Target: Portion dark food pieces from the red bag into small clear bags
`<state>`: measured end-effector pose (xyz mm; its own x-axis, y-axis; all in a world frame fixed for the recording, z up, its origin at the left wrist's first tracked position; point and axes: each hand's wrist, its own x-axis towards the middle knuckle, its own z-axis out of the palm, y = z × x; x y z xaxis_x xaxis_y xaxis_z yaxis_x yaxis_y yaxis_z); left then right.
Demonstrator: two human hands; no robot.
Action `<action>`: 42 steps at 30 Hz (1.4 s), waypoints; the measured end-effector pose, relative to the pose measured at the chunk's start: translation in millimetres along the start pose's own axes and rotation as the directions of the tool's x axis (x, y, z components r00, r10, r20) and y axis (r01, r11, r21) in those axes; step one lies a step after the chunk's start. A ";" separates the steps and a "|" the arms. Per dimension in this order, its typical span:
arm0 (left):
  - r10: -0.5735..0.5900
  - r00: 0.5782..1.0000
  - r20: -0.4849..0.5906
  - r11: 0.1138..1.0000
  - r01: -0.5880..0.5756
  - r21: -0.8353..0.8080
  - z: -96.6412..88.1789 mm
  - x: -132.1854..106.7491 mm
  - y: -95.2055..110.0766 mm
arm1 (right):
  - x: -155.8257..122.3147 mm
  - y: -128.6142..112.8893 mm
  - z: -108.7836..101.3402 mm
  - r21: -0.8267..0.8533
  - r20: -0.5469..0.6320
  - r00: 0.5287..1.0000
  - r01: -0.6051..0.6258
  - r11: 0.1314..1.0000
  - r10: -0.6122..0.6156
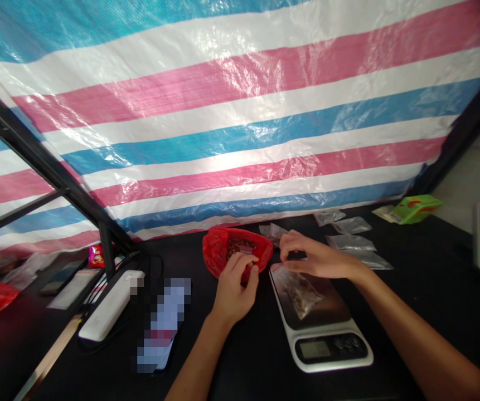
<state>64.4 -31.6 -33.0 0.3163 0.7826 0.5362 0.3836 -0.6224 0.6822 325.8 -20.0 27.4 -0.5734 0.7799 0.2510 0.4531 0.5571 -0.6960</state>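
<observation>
My left hand clamps the rim of the soft red plastic bag; thin film, best gathered at the rim, holding light brown bits. My right hand curls above the white digital scale; grip unclear.

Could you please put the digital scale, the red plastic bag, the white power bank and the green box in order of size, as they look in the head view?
1. Digital scale
2. Red plastic bag
3. White power bank
4. Green box, smallest-looking, but it lies farther from the camera, so its rank is unsure.

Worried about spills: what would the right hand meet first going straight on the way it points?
Probably the small clear plastic bag just ahead of the right hand, though depth is unclear.
</observation>
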 end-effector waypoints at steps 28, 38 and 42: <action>-0.149 0.988 -0.040 0.977 0.141 -0.161 7.3 -3.3 0.3 | 18.9 -19.1 47.3 0.278 -0.350 0.936 0.071 0.958 0.032; -0.028 0.999 -0.024 0.984 0.023 -0.179 7.1 -4.8 3.8 | 19.8 -23.5 52.7 0.210 -0.376 0.926 0.117 0.971 -0.030; -0.024 0.999 -0.048 0.983 0.015 -0.185 6.6 -4.4 2.8 | 18.4 -22.5 54.4 0.213 -0.350 0.937 0.101 0.972 -0.020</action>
<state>69.8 -36.9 -36.7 0.2654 0.7968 0.5428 0.2208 -0.5983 0.7702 267.9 -33.7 11.1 -0.3076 0.8190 0.4844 0.2369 0.5590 -0.7946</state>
